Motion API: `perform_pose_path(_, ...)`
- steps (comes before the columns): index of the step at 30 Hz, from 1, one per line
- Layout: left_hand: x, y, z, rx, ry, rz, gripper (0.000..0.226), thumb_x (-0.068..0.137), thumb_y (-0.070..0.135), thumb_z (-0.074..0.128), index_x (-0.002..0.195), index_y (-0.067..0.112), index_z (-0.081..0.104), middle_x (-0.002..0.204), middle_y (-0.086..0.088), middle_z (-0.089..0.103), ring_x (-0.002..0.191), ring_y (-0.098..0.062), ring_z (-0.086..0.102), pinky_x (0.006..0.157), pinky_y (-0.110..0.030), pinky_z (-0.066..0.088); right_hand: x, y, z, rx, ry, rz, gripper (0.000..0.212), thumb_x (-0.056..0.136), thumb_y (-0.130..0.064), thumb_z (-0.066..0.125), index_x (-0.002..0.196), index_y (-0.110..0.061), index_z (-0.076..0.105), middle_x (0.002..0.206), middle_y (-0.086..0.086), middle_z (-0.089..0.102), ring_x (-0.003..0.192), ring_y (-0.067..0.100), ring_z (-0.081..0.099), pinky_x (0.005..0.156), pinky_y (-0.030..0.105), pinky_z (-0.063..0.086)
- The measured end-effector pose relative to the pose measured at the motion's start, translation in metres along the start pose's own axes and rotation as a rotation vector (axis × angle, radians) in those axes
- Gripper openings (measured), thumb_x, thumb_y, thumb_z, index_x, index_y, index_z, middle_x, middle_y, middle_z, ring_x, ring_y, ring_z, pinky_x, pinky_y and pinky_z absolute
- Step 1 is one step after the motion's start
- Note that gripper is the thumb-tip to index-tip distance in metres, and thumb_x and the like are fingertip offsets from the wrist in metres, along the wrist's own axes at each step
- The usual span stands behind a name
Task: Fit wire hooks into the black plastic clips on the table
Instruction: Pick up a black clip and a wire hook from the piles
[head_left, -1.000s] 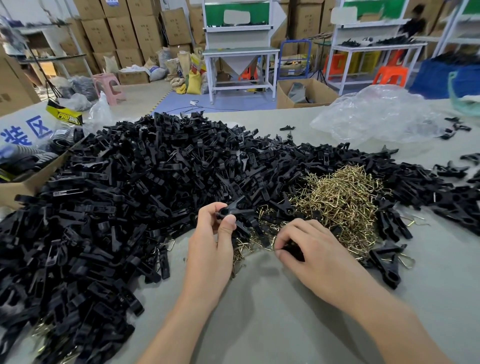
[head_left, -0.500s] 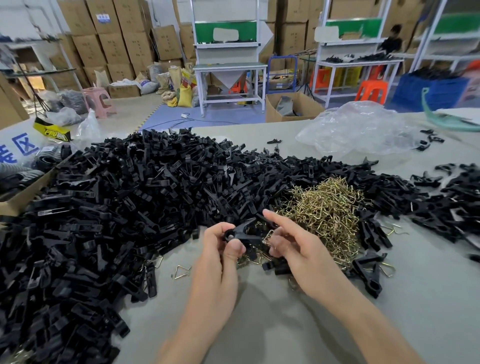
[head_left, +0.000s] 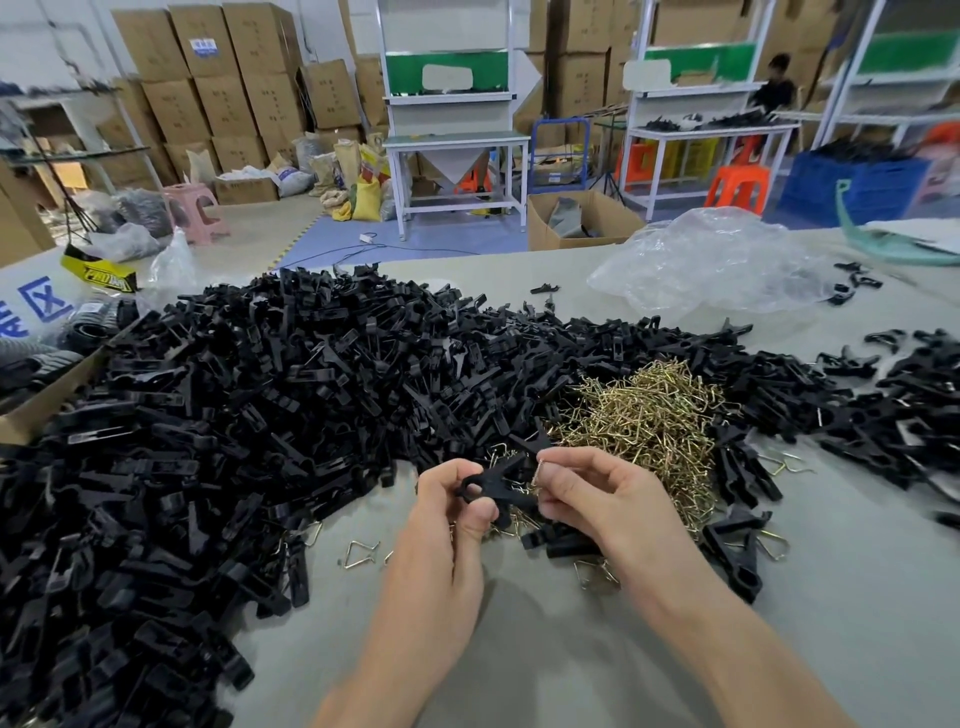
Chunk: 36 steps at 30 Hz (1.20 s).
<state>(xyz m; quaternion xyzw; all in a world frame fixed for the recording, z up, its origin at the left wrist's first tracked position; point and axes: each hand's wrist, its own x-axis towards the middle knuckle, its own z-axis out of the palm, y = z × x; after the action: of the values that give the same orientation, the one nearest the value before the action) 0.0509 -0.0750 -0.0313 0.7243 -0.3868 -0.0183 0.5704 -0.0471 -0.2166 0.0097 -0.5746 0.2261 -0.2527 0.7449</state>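
My left hand (head_left: 447, 525) grips one black plastic clip (head_left: 496, 480) between thumb and fingers, lifted just above the table (head_left: 545, 665). My right hand (head_left: 602, 496) pinches a thin brass wire hook (head_left: 540, 470) against the clip's right end. A huge heap of black clips (head_left: 234, 415) fills the left and middle of the table. A mound of brass wire hooks (head_left: 654, 415) lies right behind my hands. Finished clips with hooks (head_left: 737, 545) lie to the right.
A crumpled clear plastic bag (head_left: 717, 260) sits at the far right of the table, with more scattered clips (head_left: 904, 400) below it. A cardboard box (head_left: 36, 410) stands at the left edge. Loose hooks (head_left: 361, 553) lie near my left wrist. Workbenches and stacked cartons fill the background.
My right hand left the hook pile with a hook and came up to the clip in my left hand. Both hands moved together in front of me.
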Motion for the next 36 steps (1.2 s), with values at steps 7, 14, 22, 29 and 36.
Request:
perform_pose_path(7, 0.001, 0.004, -0.001, 0.047, -0.025, 0.044, 0.021, 0.091, 0.052, 0.042, 0.112, 0.057, 0.043, 0.103, 0.019, 0.063, 0.094, -0.006, 0.065, 0.080, -0.027, 0.053, -0.001, 0.008, 0.011, 0.292, -0.010, 0.149, 0.030, 0.051, -0.030, 0.088, 0.078, -0.019, 0.081, 0.089, 0.011, 0.076, 0.071, 0.016, 0.072, 0.063, 0.023, 0.061)
perform_pose_path(14, 0.002, 0.005, -0.001, 0.119, 0.000, 0.087, 0.023, 0.092, 0.054, 0.042, 0.112, 0.064, 0.039, 0.106, 0.025, 0.060, 0.096, -0.006, 0.063, 0.082, -0.029, 0.052, -0.004, 0.010, 0.016, 0.385, 0.007, 0.172, 0.028, 0.053, -0.025, 0.087, 0.079, -0.017, 0.082, 0.095, 0.015, 0.077, 0.072, 0.015, 0.074, 0.062, 0.019, 0.058)
perform_pose_path(22, 0.002, 0.012, -0.003, 0.300, -0.018, 0.182, 0.038, 0.099, 0.046, 0.047, 0.115, 0.075, 0.028, 0.115, 0.033, 0.050, 0.099, -0.001, 0.057, 0.086, -0.026, 0.050, -0.008, 0.010, 0.018, 0.352, 0.167, 0.082, 0.028, 0.062, -0.020, 0.082, 0.087, -0.007, 0.077, 0.094, 0.012, 0.078, 0.083, 0.016, 0.075, 0.067, 0.018, 0.058)
perform_pose_path(29, 0.001, 0.012, -0.001, 0.322, 0.020, 0.197, 0.026, 0.095, 0.049, 0.047, 0.119, 0.053, 0.040, 0.108, 0.032, 0.056, 0.101, 0.004, 0.054, 0.087, -0.021, 0.045, -0.010, 0.010, 0.020, 0.426, 0.175, 0.124, 0.032, 0.065, -0.017, 0.079, 0.095, -0.006, 0.073, 0.090, 0.012, 0.077, 0.081, 0.014, 0.074, 0.066, 0.018, 0.058)
perform_pose_path(36, 0.001, 0.011, -0.003, 0.299, 0.033, 0.213, 0.032, 0.093, 0.056, 0.042, 0.117, 0.073, 0.029, 0.106, 0.030, 0.057, 0.099, -0.001, 0.059, 0.084, -0.032, 0.053, -0.010, 0.008, 0.020, 0.489, 0.142, 0.141, 0.028, 0.064, -0.014, 0.081, 0.091, -0.008, 0.075, 0.089, 0.013, 0.076, 0.077, 0.014, 0.074, 0.065, 0.019, 0.059)
